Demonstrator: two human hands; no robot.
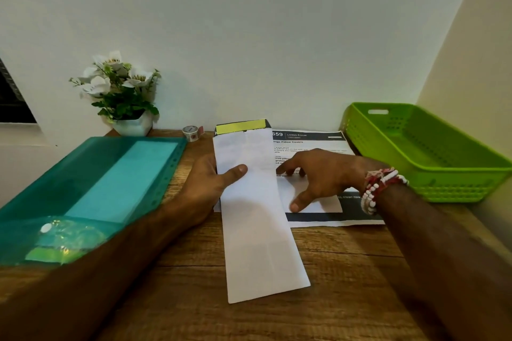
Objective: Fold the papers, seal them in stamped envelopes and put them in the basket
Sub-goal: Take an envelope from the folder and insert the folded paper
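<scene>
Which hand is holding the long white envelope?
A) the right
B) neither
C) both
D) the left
D: the left hand grips the envelope with its thumb across the front, while the right hand is spread over the printed sheet beside it.

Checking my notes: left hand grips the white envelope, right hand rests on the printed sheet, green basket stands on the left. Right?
No: the head view shows the green basket on the right. The left hand does grip the white envelope, and the right hand rests on the printed sheet.
</scene>
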